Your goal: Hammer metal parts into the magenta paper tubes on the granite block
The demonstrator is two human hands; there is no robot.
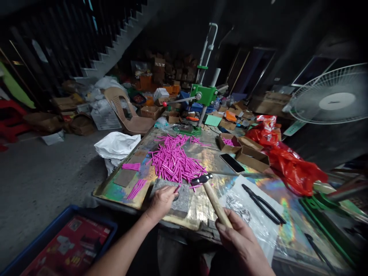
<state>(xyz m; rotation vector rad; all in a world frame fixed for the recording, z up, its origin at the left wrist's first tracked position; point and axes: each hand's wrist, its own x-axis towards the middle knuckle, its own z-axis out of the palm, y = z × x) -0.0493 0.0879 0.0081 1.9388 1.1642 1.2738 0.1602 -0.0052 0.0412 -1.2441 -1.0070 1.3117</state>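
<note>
My left hand (161, 202) is closed in a pinch on a short pink stick (177, 188), held over a grey stone block (184, 203) at the table's near edge. A small dark round piece lies on the block beside my fingers. My right hand (240, 237) wraps round the wooden handle of a hammer (214, 201); its dark metal head is raised just right of the block. Beyond both hands spreads a heap of pink sticks (172, 159). Two smaller groups of pink sticks (137, 189) lie to the left, one partly on a dark flat pad (125, 178).
Right of the hammer, pliers (263, 203) and small metal pieces (240, 209) rest on white plastic. A phone (232, 163), cardboard boxes (253, 158) and a red bag (287, 161) lie farther back. A green hand press (204, 96) stands behind the heap; a fan (335, 96) is at right.
</note>
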